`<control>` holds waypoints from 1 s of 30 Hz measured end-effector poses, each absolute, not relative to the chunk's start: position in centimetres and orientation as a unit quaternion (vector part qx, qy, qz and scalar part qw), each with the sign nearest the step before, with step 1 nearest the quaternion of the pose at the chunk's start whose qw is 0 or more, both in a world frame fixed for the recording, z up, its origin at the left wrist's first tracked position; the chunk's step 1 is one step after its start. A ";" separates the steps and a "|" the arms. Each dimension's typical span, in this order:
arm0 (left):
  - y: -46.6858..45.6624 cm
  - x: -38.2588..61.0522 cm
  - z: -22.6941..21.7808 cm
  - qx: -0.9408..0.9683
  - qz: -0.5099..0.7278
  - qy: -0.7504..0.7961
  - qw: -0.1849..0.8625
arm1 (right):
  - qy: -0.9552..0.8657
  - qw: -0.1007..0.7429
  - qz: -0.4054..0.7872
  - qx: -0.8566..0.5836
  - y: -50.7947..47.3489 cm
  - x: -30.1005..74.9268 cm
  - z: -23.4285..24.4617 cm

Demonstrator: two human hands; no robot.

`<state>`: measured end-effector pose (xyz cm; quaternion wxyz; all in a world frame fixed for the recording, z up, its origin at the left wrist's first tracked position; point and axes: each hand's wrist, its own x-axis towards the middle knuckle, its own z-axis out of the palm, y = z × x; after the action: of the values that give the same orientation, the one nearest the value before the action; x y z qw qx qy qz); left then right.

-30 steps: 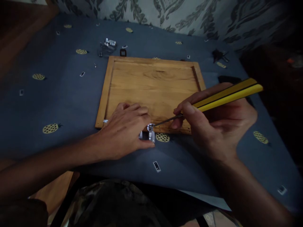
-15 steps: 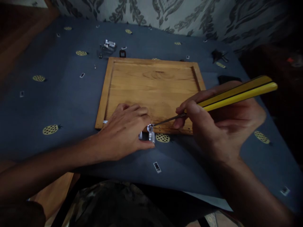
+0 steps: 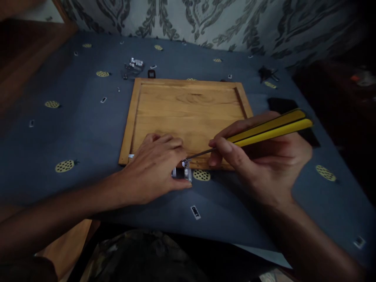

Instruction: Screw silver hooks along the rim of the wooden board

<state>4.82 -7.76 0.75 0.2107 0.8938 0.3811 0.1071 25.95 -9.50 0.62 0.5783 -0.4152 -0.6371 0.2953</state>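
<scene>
A wooden cabinet door (image 3: 188, 113) with a raised frame lies flat on the table. At its near edge sits a metal hinge (image 3: 188, 174), partly covered by my left hand (image 3: 155, 168). The fingers of that hand are curled over the hinge and door edge, with the thumb along the hinge's near side. My right hand (image 3: 264, 164) is closed around a screwdriver (image 3: 270, 131) with a yellow and black handle. Its thin shaft slants down to the left, and the tip meets the hinge beside my left fingertips. The exact contact is too small to make out.
A blue patterned cloth (image 3: 88, 129) covers the table. Behind the door lie several metal hinge parts (image 3: 135, 64) and a small dark square piece (image 3: 151, 73). A black object (image 3: 267, 73) lies at the back right, and a dark flat item (image 3: 282, 105) is behind my right hand.
The screwdriver handle and my right hand have shifted left and slightly down, with the tip still at the hinge. My left hand keeps its hold. The whole view has tilted slightly.
</scene>
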 end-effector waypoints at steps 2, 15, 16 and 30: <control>-7.7 4.8 0.7 0.894 0.106 0.381 0.210 | -0.642 0.567 0.312 -0.411 -9.6 26.1 0.8; -7.8 5.0 1.1 0.894 0.084 0.387 0.209 | -0.621 0.535 0.430 -0.378 -9.5 26.5 1.5; -7.8 5.0 1.1 0.894 0.086 0.387 0.208 | -0.618 0.539 0.425 -0.383 -9.6 26.4 1.5; -7.8 5.1 1.1 0.890 0.081 0.396 0.211 | -0.588 0.555 0.443 -0.388 -9.3 25.9 1.0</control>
<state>5.06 -7.77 1.13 0.2115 0.8898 0.3962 0.0810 25.88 -9.34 0.97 0.5552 -0.3875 -0.5877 0.4429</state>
